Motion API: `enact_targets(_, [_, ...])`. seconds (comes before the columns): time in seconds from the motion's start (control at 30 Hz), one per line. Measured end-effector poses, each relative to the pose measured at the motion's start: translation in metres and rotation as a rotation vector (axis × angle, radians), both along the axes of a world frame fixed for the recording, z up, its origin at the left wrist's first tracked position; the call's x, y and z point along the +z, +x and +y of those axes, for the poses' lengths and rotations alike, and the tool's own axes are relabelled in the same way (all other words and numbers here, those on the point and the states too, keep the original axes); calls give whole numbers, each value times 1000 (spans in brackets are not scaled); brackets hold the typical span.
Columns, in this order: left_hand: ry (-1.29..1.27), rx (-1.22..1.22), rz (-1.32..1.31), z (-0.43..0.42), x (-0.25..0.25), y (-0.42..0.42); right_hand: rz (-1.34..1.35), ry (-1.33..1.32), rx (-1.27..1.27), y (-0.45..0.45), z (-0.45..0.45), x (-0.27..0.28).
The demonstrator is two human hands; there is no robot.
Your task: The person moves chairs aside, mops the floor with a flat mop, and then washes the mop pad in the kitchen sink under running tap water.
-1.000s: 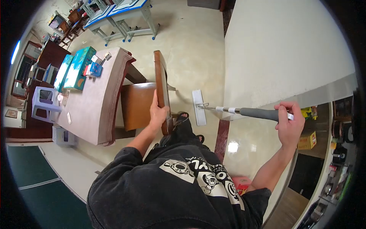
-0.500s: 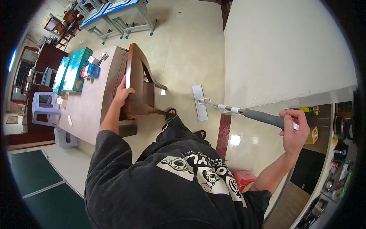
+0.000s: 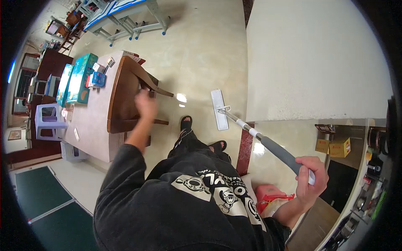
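My right hand [image 3: 312,180] is wrapped round the grey grip of a flat mop [image 3: 281,154], near its white end. The mop's pale rectangular head [image 3: 219,110] lies flat on the tiled floor, and its metal pole slants toward me. My left hand [image 3: 145,103] is smeared by motion beside the brown wooden chair [image 3: 121,94], so its fingers cannot be made out, nor whether they touch the chair. The chair's broad back is against the edge of the pinkish-covered table [image 3: 94,129].
Teal boxes [image 3: 81,79] and a small blue box [image 3: 97,79] stand on the table. A lilac stool [image 3: 50,122] is beyond it. Blue-edged desks [image 3: 125,19] are at the far end. A white wall [image 3: 310,62] and shelves [image 3: 364,184] flank the right. A red bag [image 3: 268,194] is beside me.
The chair has shifted left against the table and turned. My left hand has come off the chair back's edge and moved right. My right hand has lowered the mop's handle; the mop head has barely moved.
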State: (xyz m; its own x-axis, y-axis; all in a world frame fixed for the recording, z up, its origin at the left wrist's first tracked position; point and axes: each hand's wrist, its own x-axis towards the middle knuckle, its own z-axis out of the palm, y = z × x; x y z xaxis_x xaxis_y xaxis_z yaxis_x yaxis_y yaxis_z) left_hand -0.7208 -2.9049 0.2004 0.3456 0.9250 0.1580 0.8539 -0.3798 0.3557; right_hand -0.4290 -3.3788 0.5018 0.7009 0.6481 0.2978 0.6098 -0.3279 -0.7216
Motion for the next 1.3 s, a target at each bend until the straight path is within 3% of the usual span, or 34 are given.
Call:
enact_targets(0.03, [-25, -181, 27, -17, -103, 14, -10, -49, -10, -6, 1, 2])
enact_targets(0.1, [-712, -188, 164, -133, -166, 116, 28, -186, -65, -24, 7, 13])
enact_targets(0.17, [-1598, 138, -332, -226, -140, 200, -26, -248, -11, -39, 8, 16])
enact_targets(0.23, [-1771, 325, -476, -288, -169, 254, -101, -319, 44, -49, 4, 17])
enact_targets(0.27, [-1800, 402, -588, -313, -216, 271, 8, -405, -40, -49, -7, 18])
enact_targets(0.33, [-1831, 500, -595, -342, -222, 259, 400, -752, -273, -56, -18, 42])
enact_targets(0.4, [-1808, 648, -610, -352, -219, 252, 378, -1031, -202, -67, -31, 44])
enact_targets(0.47, [-1766, 809, -609, -358, -213, 240, 465, -1545, -171, -80, -14, 44])
enact_targets(0.5, [-1767, 819, -609, -353, -201, 235, 632, -1375, -173, -80, -11, 42])
enact_targets(0.6, [-1817, 820, -711, -336, -197, 233, 518, -1525, -172, -73, 18, 41])
enact_targets(0.67, [-1867, 767, -943, -321, -206, 242, 386, -1480, -76, -55, 15, 31])
enact_targets(0.7, [-1908, 761, -1014, -306, -211, 246, 224, -1403, 106, -40, 16, 22])
enact_targets(0.73, [-1897, 768, -1024, -285, -209, 248, 62, -1309, 286, -27, 21, 11])
enact_targets(0.8, [-1831, 894, -1117, -241, -202, 252, 12, -1386, 318, -2, 45, -9])
enact_targets(0.83, [-1818, 907, -1133, -216, -205, 254, -153, -1371, 421, 10, 57, -19])
enact_targets(0.93, [-1785, 782, -1073, -131, -232, 262, -432, -1358, 601, 42, 125, -42])
enact_targets(1.0, [-1548, 766, -908, -71, -231, 271, -459, -1414, 626, 52, 191, -53])
enact_targets(1.1, [-1495, 843, -1007, 19, -207, 269, -556, -1340, 751, 55, 273, -76])
enact_targets(1.2, [-1383, 902, -1022, 108, -229, 263, -421, -1271, 770, 58, 350, -112])
enact_targets(1.3, [-1208, 806, -697, 202, -283, 254, -210, -1216, 715, 54, 414, -177])
